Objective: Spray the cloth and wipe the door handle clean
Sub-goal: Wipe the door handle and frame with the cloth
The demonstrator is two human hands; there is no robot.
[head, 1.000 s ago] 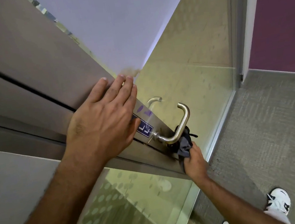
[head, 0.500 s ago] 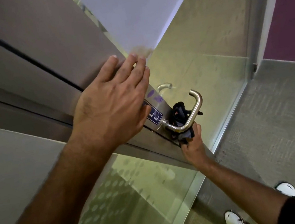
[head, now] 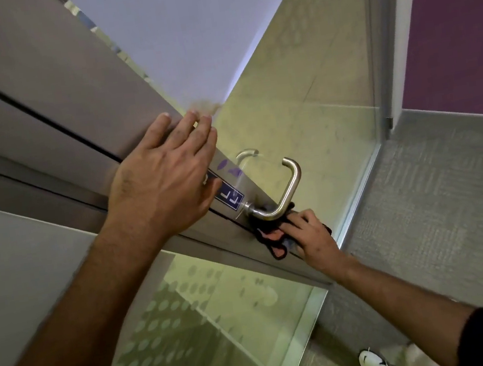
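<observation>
A brushed-metal lever door handle [head: 287, 188] sticks out from the metal lock rail [head: 211, 243] of a glass door. My right hand [head: 309, 235] presses a dark cloth [head: 268, 236] against the rail just under the base of the handle; the cloth is bunched and partly hidden by my fingers. My left hand [head: 164, 175] lies flat with fingers spread on the door rail to the left of the handle, partly covering a blue sticker [head: 231, 197]. No spray bottle is in view.
A second handle [head: 245, 154] shows through the glass on the door's other side. The glass panel [head: 301, 106] runs to a metal frame [head: 366, 177] at the right. Grey carpet [head: 438, 201] and a purple wall [head: 460, 28] lie beyond. My white shoe [head: 374, 364] is at the bottom.
My right hand has dropped with the cloth from inside the handle's loop to the rail below the handle's base. My left hand stays flat on the door.
</observation>
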